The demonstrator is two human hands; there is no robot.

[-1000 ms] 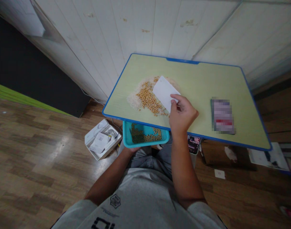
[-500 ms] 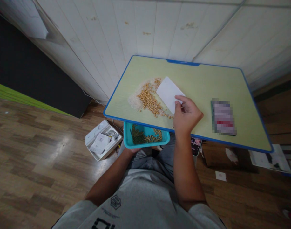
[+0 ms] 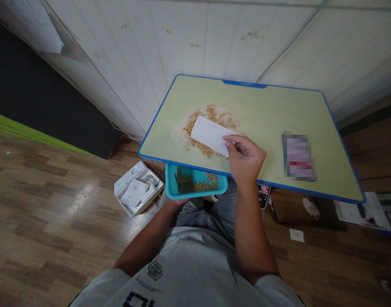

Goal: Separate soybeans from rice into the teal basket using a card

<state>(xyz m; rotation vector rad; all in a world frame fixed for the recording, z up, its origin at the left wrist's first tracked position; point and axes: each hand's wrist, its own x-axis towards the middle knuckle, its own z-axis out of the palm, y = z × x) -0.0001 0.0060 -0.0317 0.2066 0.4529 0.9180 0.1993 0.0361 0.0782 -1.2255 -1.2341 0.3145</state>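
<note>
My right hand (image 3: pixel 248 157) is closed on the near end of a flat white rectangular card (image 3: pixel 211 135) with a small hole at its far corner. The card is tilted over a pile of yellow soybeans (image 3: pixel 205 151) and partly covers it. White rice-like grains (image 3: pixel 180 137) are spread around and among the beans on the table. My left hand (image 3: pixel 182 202) holds a teal plastic tray (image 3: pixel 170 184) from below, its fingers hidden under it. Inside the tray lie soybeans and small dark green beans, just under the table's front edge.
The pale green table (image 3: pixel 266 111) has a blue rim and stands against a white panelled wall. A blurred-out packet (image 3: pixel 299 157) lies on its right side. On the floor at left is an open white box (image 3: pixel 139 187) with papers and cables. A phone (image 3: pixel 264 195) shows beneath the table edge.
My right hand has turned the card and moved it left over the bean pile, uncovering rice and beans where it was. The left hand and tray have stayed in place.
</note>
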